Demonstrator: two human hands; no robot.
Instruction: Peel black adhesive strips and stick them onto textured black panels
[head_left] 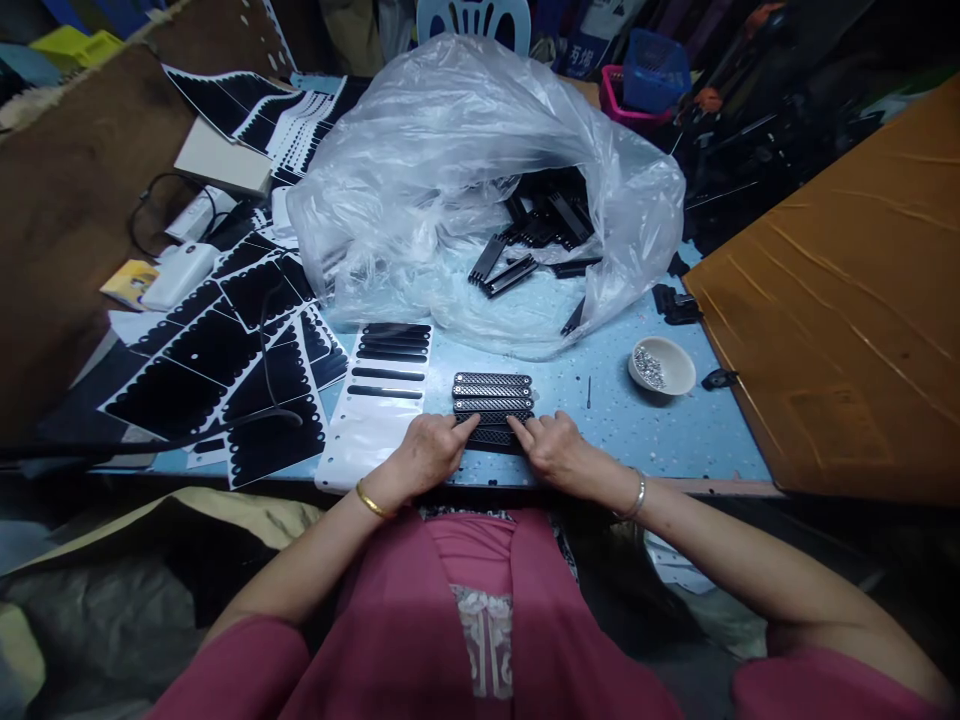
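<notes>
A row of several black strip-shaped pieces (492,393) with textured faces and small end holes lies side by side at the table's front. My left hand (431,450) is at the left end of the nearer black textured strip (493,425), fingers curled and one digit stretched onto it. At the strip's right end, my right hand (559,450) is curled the same way, fingertips against it. Left of my hands lies a white backing sheet (375,430) bearing several narrow black stickers (386,375). What the curled fingers cover is hidden.
A large clear plastic bag (420,180) lies open behind, with many black parts (551,220) inside. Right stand a white bowl of small metal pieces (679,368) and a brown box (832,330). A thin black pin (589,392) lies nearby. Black sticker sheets (202,345) cover the left.
</notes>
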